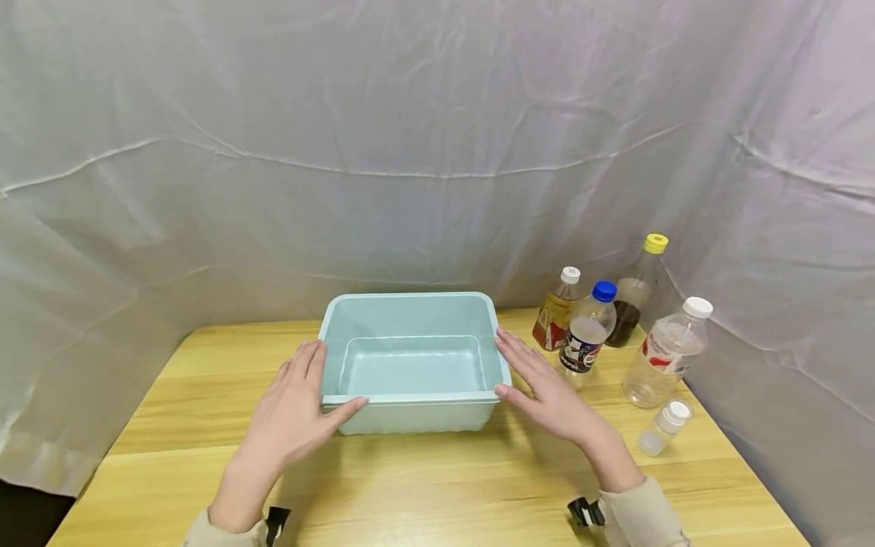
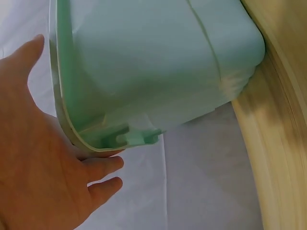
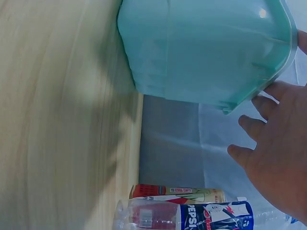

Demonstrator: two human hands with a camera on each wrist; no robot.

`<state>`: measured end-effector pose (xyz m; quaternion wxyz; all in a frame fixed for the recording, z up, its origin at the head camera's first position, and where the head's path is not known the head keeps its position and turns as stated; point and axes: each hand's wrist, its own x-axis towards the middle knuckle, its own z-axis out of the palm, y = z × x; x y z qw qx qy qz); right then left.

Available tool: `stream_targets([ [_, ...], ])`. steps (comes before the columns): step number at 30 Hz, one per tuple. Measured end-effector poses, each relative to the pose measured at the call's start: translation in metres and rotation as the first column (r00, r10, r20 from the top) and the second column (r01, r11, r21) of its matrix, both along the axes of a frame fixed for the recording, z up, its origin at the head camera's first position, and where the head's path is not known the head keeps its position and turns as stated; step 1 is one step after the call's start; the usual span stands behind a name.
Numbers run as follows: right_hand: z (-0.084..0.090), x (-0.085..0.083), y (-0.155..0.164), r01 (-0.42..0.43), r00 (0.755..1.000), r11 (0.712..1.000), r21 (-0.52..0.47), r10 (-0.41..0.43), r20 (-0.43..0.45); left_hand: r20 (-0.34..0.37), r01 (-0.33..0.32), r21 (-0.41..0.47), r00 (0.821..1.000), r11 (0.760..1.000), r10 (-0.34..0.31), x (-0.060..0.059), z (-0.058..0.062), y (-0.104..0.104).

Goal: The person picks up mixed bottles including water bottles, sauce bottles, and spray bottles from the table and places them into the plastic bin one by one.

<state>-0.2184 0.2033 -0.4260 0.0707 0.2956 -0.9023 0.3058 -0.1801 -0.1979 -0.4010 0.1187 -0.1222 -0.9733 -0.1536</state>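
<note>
I have both hands laid flat against the pale green bin (image 1: 413, 357), which sits at the middle of the wooden surface (image 1: 424, 486). My left hand (image 1: 295, 406) rests at its 9 o'clock side, fingers straight and spread, thumb lying along the near rim. My right hand (image 1: 543, 387) presses the 3 o'clock side the same way, fingers extended and gripping nothing. Both forearms angle inward from 6 o'clock. Bottles (image 1: 586, 328) stand just beyond my right hand, at about 2 o'clock from the bin.

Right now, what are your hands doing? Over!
Left hand open, flat against bin. Right hand open on its other side. Bin empty. Bottles stand right, clear of it.
</note>
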Motion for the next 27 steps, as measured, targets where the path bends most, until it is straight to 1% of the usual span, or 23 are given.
stream_targets([
  [3,0.000,0.000,0.001,0.013,1.000,1.000,0.014,-0.012,-0.022,-0.002,0.013,0.013,1.000,1.000,-0.013,-0.002,-0.001,-0.001],
  [7,0.002,0.003,0.003,0.033,0.998,0.999,0.019,-0.032,-0.053,0.017,0.015,0.019,1.000,1.000,-0.015,-0.004,-0.002,-0.001],
  [9,0.003,0.005,0.005,0.039,0.997,0.999,0.000,-0.039,-0.067,0.031,0.011,0.022,0.999,1.000,-0.012,-0.004,-0.002,-0.001],
  [12,0.004,0.009,0.010,0.045,0.995,0.997,-0.059,-0.050,-0.091,0.045,0.006,0.029,0.999,1.000,-0.007,-0.004,-0.002,-0.001],
  [14,0.005,0.012,0.014,0.052,0.990,0.993,-0.103,-0.065,-0.123,0.051,0.004,0.033,0.999,0.999,-0.006,-0.004,-0.001,-0.001],
  [18,0.009,0.019,0.024,0.075,0.974,0.982,-0.172,-0.110,-0.199,0.060,0.002,0.042,0.998,0.999,-0.005,-0.004,-0.001,-0.003],
  [22,0.014,0.025,0.039,0.056,0.954,0.967,-0.249,-0.125,-0.272,0.064,-0.002,0.046,0.998,0.999,-0.001,-0.004,-0.002,-0.004],
  [25,0.016,0.029,0.052,0.029,0.926,0.952,-0.306,-0.141,-0.349,0.068,-0.004,0.047,0.998,0.999,0.000,-0.003,-0.001,-0.003],
  [27,0.017,0.032,0.062,0.035,0.902,0.943,-0.332,-0.173,-0.395,0.072,-0.002,0.046,0.997,0.999,-0.001,-0.003,-0.001,-0.002],
])
